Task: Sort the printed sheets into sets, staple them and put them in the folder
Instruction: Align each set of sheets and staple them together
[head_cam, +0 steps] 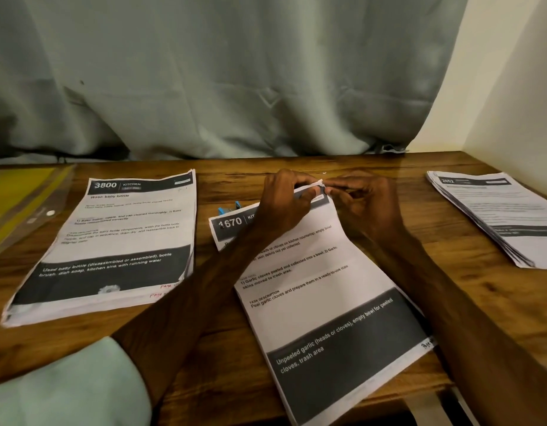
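At the far corner of the 1670 sheet set (pixel 312 272), left hand (pixel 284 198) and right hand (pixel 367 204) pinch the paper.

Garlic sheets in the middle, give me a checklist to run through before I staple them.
1. Grip: left hand and right hand both pinch the far corner of the garlic sheets: ok.
2. Corner edges flush: cannot tell, fingers cover them.
3. Stapler in hand: not ok, it lies on the table behind the sheets.
4. Other piles apart: baby bottle pile and right pile lie clear: ok.
5. Folder nearby: ok, at the table's left edge.
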Motion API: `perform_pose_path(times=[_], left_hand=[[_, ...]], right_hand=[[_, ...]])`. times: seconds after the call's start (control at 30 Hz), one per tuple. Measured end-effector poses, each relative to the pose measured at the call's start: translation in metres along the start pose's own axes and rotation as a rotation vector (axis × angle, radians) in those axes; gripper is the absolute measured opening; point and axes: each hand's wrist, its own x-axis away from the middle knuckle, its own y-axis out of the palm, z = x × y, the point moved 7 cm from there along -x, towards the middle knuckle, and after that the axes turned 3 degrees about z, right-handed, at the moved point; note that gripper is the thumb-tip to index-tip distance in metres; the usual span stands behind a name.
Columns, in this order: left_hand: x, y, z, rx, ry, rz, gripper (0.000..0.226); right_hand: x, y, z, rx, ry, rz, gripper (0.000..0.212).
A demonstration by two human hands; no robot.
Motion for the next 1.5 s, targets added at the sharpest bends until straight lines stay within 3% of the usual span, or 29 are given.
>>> perform_pose_path(times=[0.37, 0.63, 0.8, 1.03, 1.33, 1.5], left_hand=[[0.002, 0.008, -0.004, -0.085, 0.023, -0.027, 0.03], [0.001, 0.004, 0.0, -0.095, 0.051, -0.023, 0.039], [0.001, 0.004, 0.002, -0.075, 0.047, -0.053, 0.041], [0.005, 0.004, 0.001, -0.062, 0.027, -0.06, 0.034], [0.008, -0.003, 0.004, -0.035, 0.033, 0.002, 0.03], [0.007, -0.001, 0.001, -0.061, 0.002, -0.008, 0.032]], right_hand=[[-0.003, 0.005, 0.015, -0.025, 0.056, -0.081, 0.013], [0.006, 0.013, 0.023, -0.473, 0.377, -0.04, 0.019], [0.006, 0.015, 0.036, -0.621, 0.494, -0.002, 0.015], [0.006, 0.009, 0.045, -0.512, 0.517, 0.064, 0.01], [0.017, 0.0, 0.057, -0.424, 0.731, 0.142, 0.01], [0.02, -0.003, 0.066, -0.281, 0.759, 0.134, 0.014]])
